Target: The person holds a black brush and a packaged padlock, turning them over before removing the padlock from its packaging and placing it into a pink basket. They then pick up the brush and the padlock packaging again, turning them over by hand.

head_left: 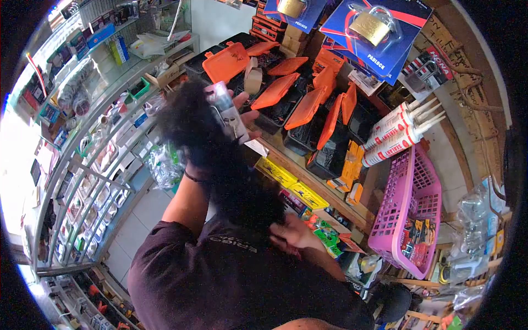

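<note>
**Fingers gripping a packet above a black duster**

Fingers (242, 102) of the left hand (234, 113) are curling around a small clear packet (226, 110), clamping it from behind while the thumb is lying along its right edge. The packet is standing roughly upright, raised in front of the shelf (308, 176) of tool cases. Just to its left and below it, a big black fluffy duster (220, 159) is hanging down along the left forearm, covering the wrist and reaching to the chest. A thin dark band (191, 177) is showing at the arm beside the fluff.

The right hand (294, 234) is sitting low, near the chest, with its fingers closing together on the bottom end of the duster; exactly what they are pinching there is hidden by the fluff.

Behind the hands, black cases with orange lids (275, 91) are standing open on the wooden shelf. Yellow boxes (286, 179) are lying on the shelf below them. Further right, white sealant tubes (399, 135) are leaning side by side, and a pink plastic basket (418, 209) is hanging under them. Blue padlock cards (374, 30) are hanging overhead. On the left, a glass display case (99, 165) with metal framing is holding many small packed goods.
</note>
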Action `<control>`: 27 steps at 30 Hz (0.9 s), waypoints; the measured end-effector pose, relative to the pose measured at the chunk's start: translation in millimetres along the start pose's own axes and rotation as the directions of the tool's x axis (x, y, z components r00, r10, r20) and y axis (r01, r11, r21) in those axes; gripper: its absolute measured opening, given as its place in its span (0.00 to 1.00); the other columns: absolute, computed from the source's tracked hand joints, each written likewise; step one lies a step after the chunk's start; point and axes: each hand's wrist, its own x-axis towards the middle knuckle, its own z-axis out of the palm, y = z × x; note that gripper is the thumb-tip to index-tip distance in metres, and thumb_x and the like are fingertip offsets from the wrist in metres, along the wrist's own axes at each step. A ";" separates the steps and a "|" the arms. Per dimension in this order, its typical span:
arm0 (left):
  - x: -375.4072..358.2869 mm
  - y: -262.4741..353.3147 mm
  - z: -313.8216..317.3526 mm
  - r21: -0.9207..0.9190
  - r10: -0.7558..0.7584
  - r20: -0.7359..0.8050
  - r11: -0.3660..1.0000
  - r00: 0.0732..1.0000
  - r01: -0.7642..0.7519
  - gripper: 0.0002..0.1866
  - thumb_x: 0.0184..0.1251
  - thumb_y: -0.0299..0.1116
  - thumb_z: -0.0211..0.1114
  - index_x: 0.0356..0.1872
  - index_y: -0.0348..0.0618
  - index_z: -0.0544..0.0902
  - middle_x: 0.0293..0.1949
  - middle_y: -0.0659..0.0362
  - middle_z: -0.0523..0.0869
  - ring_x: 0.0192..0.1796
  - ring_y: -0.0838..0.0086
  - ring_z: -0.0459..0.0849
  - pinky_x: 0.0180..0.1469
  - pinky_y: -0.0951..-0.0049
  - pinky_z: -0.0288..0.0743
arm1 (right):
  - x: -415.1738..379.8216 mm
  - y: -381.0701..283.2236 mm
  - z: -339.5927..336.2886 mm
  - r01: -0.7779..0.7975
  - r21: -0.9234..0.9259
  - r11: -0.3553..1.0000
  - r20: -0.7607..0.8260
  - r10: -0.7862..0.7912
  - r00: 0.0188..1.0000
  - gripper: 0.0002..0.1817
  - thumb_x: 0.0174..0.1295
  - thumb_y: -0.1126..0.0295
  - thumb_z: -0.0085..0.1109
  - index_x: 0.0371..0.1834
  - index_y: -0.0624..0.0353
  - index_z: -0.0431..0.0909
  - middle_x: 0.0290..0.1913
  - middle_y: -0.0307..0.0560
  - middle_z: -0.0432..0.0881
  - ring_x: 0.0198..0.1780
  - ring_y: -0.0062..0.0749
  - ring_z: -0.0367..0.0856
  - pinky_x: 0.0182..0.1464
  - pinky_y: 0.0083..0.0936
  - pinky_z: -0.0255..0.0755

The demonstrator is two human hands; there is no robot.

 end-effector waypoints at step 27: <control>-1.0 2.0 -3.3 -0.088 -0.040 0.051 0.995 0.998 0.044 0.29 0.60 0.55 0.40 0.55 0.45 0.63 0.55 0.48 0.67 0.52 0.53 0.71 0.50 0.52 0.66 | 1.2 12.3 1.7 0.014 -0.131 0.991 -0.017 -0.017 1.000 0.16 0.58 0.58 0.50 0.21 0.59 0.70 0.11 0.38 0.65 0.12 0.21 0.61 0.14 0.16 0.53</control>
